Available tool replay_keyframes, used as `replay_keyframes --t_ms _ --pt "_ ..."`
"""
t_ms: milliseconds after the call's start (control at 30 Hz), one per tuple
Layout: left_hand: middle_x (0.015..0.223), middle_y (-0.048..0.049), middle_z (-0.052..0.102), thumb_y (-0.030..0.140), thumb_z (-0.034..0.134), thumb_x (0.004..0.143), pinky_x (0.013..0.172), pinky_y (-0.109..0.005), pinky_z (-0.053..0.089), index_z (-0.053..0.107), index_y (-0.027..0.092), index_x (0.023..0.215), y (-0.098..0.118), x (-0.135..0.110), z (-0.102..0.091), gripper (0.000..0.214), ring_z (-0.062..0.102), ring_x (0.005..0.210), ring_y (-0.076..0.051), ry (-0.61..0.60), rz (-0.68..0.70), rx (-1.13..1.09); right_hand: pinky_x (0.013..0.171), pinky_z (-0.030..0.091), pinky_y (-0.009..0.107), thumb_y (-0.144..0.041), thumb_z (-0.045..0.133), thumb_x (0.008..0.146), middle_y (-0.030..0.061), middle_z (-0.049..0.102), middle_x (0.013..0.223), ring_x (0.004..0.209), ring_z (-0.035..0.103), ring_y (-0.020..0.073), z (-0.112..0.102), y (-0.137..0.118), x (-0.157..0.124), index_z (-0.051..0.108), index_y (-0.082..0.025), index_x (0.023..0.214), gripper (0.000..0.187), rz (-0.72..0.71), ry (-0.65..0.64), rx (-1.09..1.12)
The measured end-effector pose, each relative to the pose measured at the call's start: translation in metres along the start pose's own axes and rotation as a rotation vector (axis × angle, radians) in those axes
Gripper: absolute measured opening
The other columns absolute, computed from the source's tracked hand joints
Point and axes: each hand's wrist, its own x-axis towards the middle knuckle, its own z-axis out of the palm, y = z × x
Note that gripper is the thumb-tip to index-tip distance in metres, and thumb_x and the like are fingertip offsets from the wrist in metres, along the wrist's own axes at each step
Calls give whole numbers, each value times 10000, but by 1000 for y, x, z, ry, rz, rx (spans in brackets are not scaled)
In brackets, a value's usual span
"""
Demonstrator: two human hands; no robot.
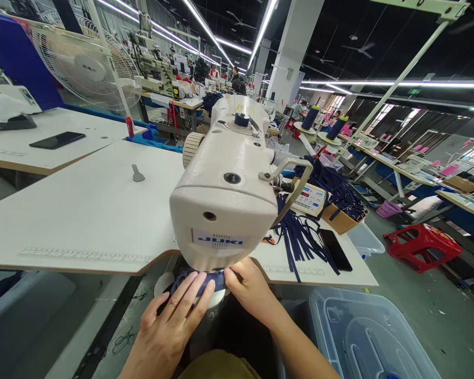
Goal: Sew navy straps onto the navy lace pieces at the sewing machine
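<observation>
A piece of navy fabric point(217, 280) lies on the small bed under the head of the white JUKI sewing machine point(225, 210). My left hand point(169, 321) rests over the fabric from the left, fingers stretched out and their tips pressing on it. From the right, my right hand point(250, 289) pinches the fabric's edge between thumb and bent fingers, close beneath the machine head. The needle and presser foot are hidden behind the head. Part of the fabric is covered by my left fingers.
Navy strips point(296, 237) lie on the table right of the machine, near a control panel point(310, 199) and a black phone point(335, 250). A cardboard box point(342, 218) holds more strips. A clear plastic bin point(371, 326) stands lower right. A small metal piece point(137, 173) lies on the left tabletop.
</observation>
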Motion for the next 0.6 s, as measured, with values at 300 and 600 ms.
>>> replay_keyframes --t_ms 300,600 --pt "1311 -45 590 82 341 864 872 -322 319 534 224 1292 3 -4 6 491 578 1110 -137 18 -34 -36 778 423 263 -133 461 911 8 576 875 864 548 160 4 5 -1 578 -221 835 165 -1 22 -5" --pt "1318 -56 584 143 327 932 1010 -337 250 541 275 1281 12 -4 -8 429 593 1122 -156 -55 -266 -280 788 424 272 -174 433 939 30 560 905 890 543 171 8 8 -2 570 -206 829 179 -21 11 4"
